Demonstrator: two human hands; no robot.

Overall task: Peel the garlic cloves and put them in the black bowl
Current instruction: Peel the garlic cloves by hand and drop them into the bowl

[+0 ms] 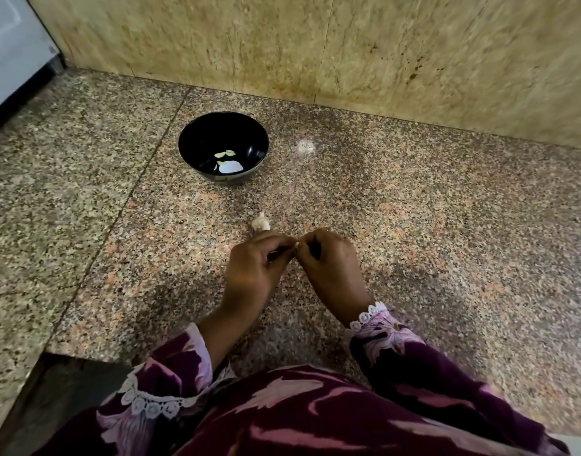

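Observation:
The black bowl (197, 139) stands on the granite counter ahead and to the left, with a few pale peeled cloves (225, 154) in its bottom. A garlic bulb piece (261, 222) lies on the counter just beyond my hands. My left hand (253, 271) and my right hand (328, 264) meet in front of me, fingertips together. Between them they pinch a small garlic clove (296, 245), of which only a pale sliver shows. Something thin and dark shows under my left fingers; I cannot tell what it is.
A speckled granite counter (447, 225) runs to a beige stone wall (315, 44) at the back. A white appliance (9, 54) stands at the far left. A pale glare spot (305, 147) lies right of the bowl. The counter's front edge drops off at lower left.

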